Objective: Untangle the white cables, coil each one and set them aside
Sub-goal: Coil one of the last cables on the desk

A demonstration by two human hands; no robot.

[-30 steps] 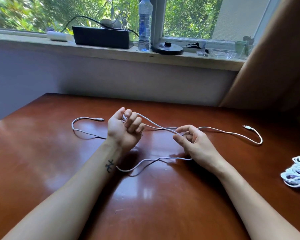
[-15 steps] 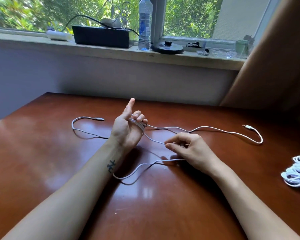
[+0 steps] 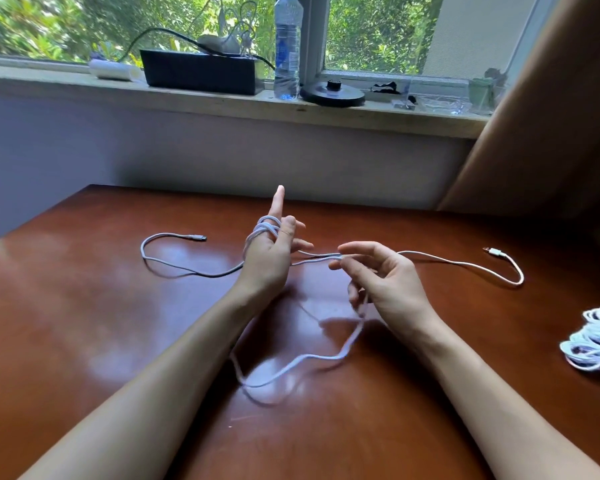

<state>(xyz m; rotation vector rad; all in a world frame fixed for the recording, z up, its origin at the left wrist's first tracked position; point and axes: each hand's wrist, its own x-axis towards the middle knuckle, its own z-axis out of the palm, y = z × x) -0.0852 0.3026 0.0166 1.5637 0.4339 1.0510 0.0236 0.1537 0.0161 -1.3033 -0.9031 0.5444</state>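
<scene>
Head view, single camera.

Table (image 3: 84, 323): reddish-brown and glossy, set below a windowsill.

White cable (image 3: 458, 263): one length is strung across the table between both hands. One connector end (image 3: 200, 238) lies on the table to the left of the hands, and the other connector end (image 3: 496, 251) lies well to the right. A slack loop (image 3: 291, 368) hangs between the forearms, blurred; whether it touches the table cannot be told.

Left hand (image 3: 271, 251): held upright above the table. The index finger is straight and points up, with several turns of the cable wound round its base and across the back of the hand. The thumb is laid against those turns. The remaining fingers are partly extended and slightly spread.

Right hand (image 3: 385, 282): raised just beside the left hand, palm turned inward. The cable is pinched between thumb and index fingertip, and the other fingers are loosely curled and apart.

Coiled bundle (image 3: 593, 341): white cables lie on the table at the right edge, well apart from the hands.

Windowsill: a black box (image 3: 201, 72), a water bottle (image 3: 287, 50) and a black disc (image 3: 332, 93) are noted.
</scene>
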